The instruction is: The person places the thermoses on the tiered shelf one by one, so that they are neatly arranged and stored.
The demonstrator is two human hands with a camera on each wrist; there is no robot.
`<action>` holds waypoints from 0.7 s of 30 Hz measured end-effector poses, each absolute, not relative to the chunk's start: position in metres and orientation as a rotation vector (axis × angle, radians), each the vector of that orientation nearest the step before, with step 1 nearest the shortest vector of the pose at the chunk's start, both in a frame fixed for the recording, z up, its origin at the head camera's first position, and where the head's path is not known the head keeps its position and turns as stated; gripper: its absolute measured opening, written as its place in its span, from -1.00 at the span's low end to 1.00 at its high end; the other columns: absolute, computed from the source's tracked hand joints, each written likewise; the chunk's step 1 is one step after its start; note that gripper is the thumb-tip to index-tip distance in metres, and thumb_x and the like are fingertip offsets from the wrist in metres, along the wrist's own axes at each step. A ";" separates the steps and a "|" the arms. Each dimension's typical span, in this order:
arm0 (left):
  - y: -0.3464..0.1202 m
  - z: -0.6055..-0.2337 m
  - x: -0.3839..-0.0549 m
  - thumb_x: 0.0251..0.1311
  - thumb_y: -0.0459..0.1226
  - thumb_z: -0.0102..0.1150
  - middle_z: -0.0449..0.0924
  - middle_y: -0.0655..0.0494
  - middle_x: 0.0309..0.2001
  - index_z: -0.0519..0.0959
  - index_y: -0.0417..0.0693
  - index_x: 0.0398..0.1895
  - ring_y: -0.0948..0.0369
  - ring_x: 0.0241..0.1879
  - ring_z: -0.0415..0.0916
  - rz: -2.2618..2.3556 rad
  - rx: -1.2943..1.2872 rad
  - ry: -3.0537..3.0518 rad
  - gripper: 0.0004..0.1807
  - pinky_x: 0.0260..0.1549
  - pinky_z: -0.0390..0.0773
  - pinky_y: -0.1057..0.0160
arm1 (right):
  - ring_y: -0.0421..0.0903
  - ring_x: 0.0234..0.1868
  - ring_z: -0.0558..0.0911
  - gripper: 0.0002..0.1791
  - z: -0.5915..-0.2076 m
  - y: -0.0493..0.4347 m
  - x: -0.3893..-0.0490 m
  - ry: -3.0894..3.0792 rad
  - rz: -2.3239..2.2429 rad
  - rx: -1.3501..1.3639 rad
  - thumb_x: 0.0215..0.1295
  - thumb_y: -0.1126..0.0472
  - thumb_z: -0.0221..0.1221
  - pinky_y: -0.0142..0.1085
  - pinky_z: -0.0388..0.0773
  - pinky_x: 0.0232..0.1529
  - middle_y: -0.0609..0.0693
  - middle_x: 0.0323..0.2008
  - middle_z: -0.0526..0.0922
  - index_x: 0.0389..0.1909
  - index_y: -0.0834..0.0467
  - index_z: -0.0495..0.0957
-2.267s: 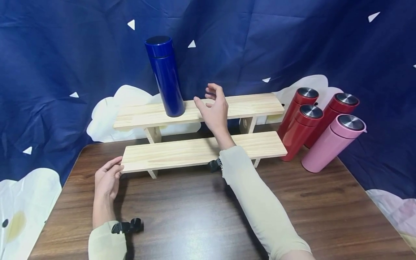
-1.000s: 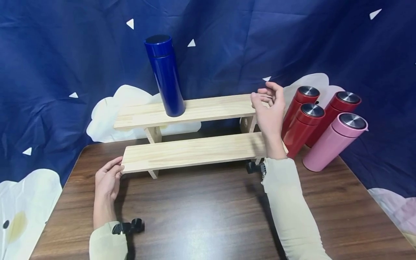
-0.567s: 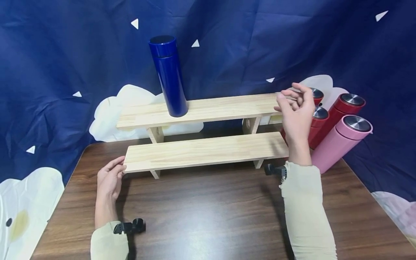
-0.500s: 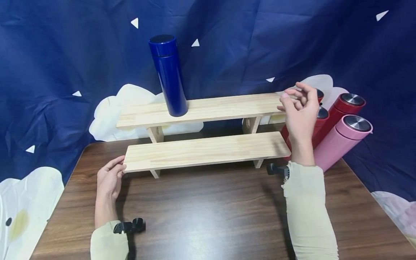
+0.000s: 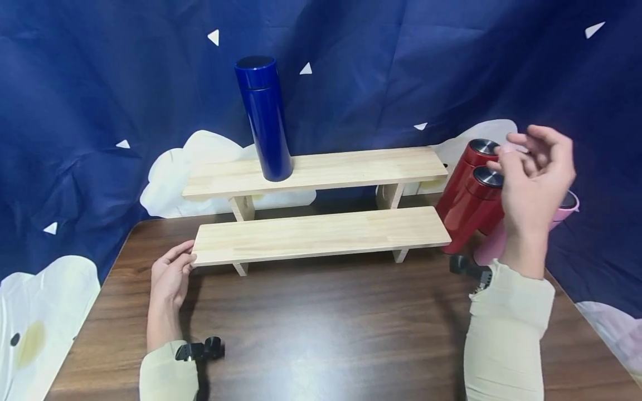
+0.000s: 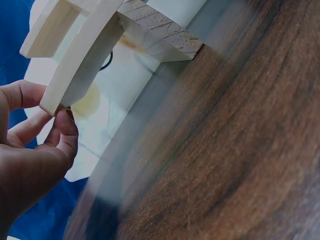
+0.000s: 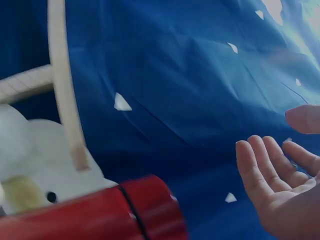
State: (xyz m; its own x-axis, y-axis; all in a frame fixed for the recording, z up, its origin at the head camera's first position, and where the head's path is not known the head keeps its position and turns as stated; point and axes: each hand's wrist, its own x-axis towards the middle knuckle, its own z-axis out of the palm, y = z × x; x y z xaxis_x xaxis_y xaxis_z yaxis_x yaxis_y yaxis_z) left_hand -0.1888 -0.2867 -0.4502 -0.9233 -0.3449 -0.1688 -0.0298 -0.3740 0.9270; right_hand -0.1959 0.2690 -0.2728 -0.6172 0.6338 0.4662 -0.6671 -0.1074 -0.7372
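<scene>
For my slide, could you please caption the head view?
Left grip holds the lower wooden shelf; right grip, empty, is raised by the red bottles.

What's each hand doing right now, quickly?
Left hand: closed, pinching the left end of the lower wooden shelf.
Right hand: open, fingers loosely bent, holding nothing.

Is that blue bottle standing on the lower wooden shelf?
No, the blue bottle stands on the upper shelf at the back, while the lower shelf is in front of it.
</scene>
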 end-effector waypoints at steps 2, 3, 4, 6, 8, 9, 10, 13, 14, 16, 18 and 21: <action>-0.287 -0.449 -0.190 0.18 -0.68 0.03 0.59 0.03 -0.19 0.72 -0.24 -0.11 0.25 -0.28 0.55 -2.406 0.502 -1.627 -0.63 -0.41 0.55 0.46 | 0.00 -0.40 0.67 -0.62 -0.267 0.275 -0.191 -1.220 1.821 0.018 0.08 0.60 0.26 -0.37 0.68 -0.39 0.31 -0.18 0.64 -0.05 0.33 0.57; -0.287 -0.449 -0.190 0.18 -0.68 0.04 0.59 0.03 -0.20 0.72 -0.24 -0.12 0.25 -0.30 0.55 -2.401 0.506 -1.629 -0.63 -0.42 0.55 0.47 | 0.00 -0.42 0.66 -0.63 -0.264 0.279 -0.189 -1.199 1.806 0.004 0.07 0.60 0.27 -0.37 0.68 -0.41 0.31 -0.19 0.64 -0.06 0.33 0.58; -0.287 -0.448 -0.190 0.17 -0.68 0.03 0.59 0.03 -0.19 0.73 -0.24 -0.12 0.25 -0.30 0.55 -2.401 0.508 -1.631 -0.62 -0.42 0.55 0.47 | 0.00 -0.43 0.65 -0.64 -0.262 0.283 -0.187 -1.175 1.792 -0.010 0.07 0.61 0.27 -0.36 0.67 -0.42 0.31 -0.20 0.64 -0.08 0.34 0.58; -0.286 -0.448 -0.191 0.18 -0.68 0.04 0.59 0.03 -0.19 0.72 -0.24 -0.11 0.25 -0.30 0.55 -2.407 0.517 -1.628 -0.63 -0.42 0.55 0.47 | 0.01 -0.43 0.65 -0.64 -0.258 0.291 -0.182 -1.110 1.794 -0.050 0.05 0.62 0.28 -0.36 0.66 -0.44 0.31 -0.19 0.63 -0.10 0.34 0.58; -0.285 -0.448 -0.190 0.18 -0.68 0.04 0.59 0.02 -0.19 0.72 -0.25 -0.12 0.26 -0.30 0.55 -2.404 0.520 -1.629 -0.64 -0.41 0.55 0.46 | -0.01 -0.36 0.64 -0.64 -0.257 0.300 -0.178 -1.062 1.788 -0.103 0.05 0.62 0.29 -0.37 0.66 -0.40 0.29 -0.16 0.63 -0.10 0.33 0.59; -0.285 -0.448 -0.190 0.18 -0.68 0.04 0.59 0.02 -0.19 0.72 -0.25 -0.12 0.25 -0.30 0.55 -2.405 0.520 -1.626 -0.64 -0.41 0.56 0.46 | -0.02 -0.32 0.63 -0.64 -0.257 0.304 -0.175 -1.040 1.783 -0.134 0.06 0.62 0.28 -0.39 0.66 -0.36 0.27 -0.15 0.63 -0.10 0.32 0.59; -0.285 -0.448 -0.190 0.18 -0.68 0.04 0.58 0.02 -0.19 0.72 -0.25 -0.12 0.25 -0.29 0.55 -2.403 0.516 -1.628 -0.64 -0.41 0.56 0.46 | -0.04 -0.27 0.62 -0.64 -0.257 0.309 -0.174 -1.022 1.789 -0.176 0.09 0.61 0.28 -0.41 0.64 -0.32 0.24 -0.13 0.63 -0.08 0.30 0.59; -0.287 -0.448 -0.191 0.18 -0.69 0.02 0.57 0.00 -0.17 0.72 -0.26 -0.11 0.23 -0.26 0.55 -2.407 0.509 -1.615 -0.62 -0.38 0.57 0.45 | -0.11 -0.17 0.57 -0.64 -0.261 0.320 -0.169 -0.995 1.790 -0.289 0.14 0.57 0.28 -0.47 0.56 -0.22 0.15 -0.11 0.65 -0.05 0.25 0.59; -0.287 -0.448 -0.191 0.18 -0.69 0.01 0.57 -0.01 -0.16 0.72 -0.26 -0.11 0.23 -0.25 0.55 -2.407 0.509 -1.612 -0.62 -0.37 0.57 0.44 | -0.13 -0.15 0.55 -0.65 -0.263 0.324 -0.168 -0.990 1.785 -0.320 0.15 0.56 0.28 -0.48 0.53 -0.21 0.13 -0.12 0.65 -0.04 0.25 0.60; -0.288 -0.448 -0.191 0.18 -0.70 0.01 0.56 -0.01 -0.15 0.71 -0.26 -0.11 0.22 -0.22 0.55 -2.408 0.510 -1.608 -0.62 -0.36 0.58 0.44 | -0.16 -0.12 0.55 -0.63 -0.267 0.331 -0.166 -0.963 1.807 -0.376 0.13 0.53 0.31 -0.53 0.50 -0.19 0.09 -0.11 0.65 -0.03 0.25 0.60; -0.288 -0.448 -0.191 0.18 -0.69 0.02 0.57 -0.01 -0.15 0.72 -0.25 -0.12 0.23 -0.23 0.56 -2.404 0.512 -1.610 -0.62 -0.36 0.58 0.44 | -0.17 -0.09 0.56 -0.62 -0.273 0.337 -0.164 -0.932 1.826 -0.419 0.10 0.53 0.35 -0.55 0.49 -0.21 0.07 -0.10 0.64 -0.05 0.24 0.61; -0.288 -0.448 -0.190 0.17 -0.69 0.03 0.58 -0.01 -0.16 0.73 -0.23 -0.15 0.24 -0.25 0.56 -2.401 0.515 -1.614 -0.63 -0.38 0.57 0.45 | -0.18 -0.12 0.56 -0.62 -0.284 0.347 -0.162 -0.913 1.839 -0.463 0.06 0.49 0.42 -0.54 0.48 -0.29 0.06 -0.08 0.62 -0.07 0.23 0.61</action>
